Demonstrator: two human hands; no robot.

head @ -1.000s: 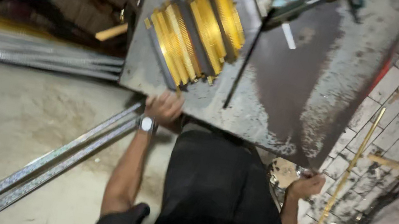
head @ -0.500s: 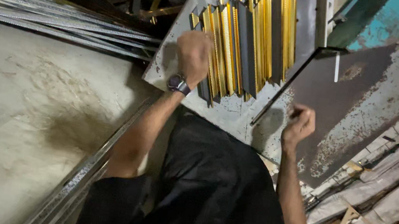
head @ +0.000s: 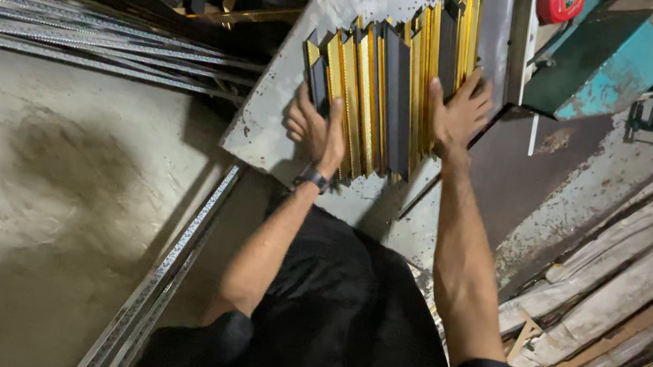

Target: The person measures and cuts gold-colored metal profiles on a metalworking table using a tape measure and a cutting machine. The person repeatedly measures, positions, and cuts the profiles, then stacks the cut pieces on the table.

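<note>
A row of gold and dark moulding strips (head: 389, 81) lay side by side on a grey metal table (head: 344, 5). The left hand (head: 316, 128) sat at the row's left edge, fingers curled loosely against the outer strip, a wristwatch (head: 313, 178) on that wrist. The right hand (head: 459, 113) lay flat, fingers spread, pressing the row's right side. A teal box (head: 608, 62) stood just right of the strips. Long silver metal bars (head: 80, 43) lay off to the left, above the concrete floor (head: 40, 193).
</note>
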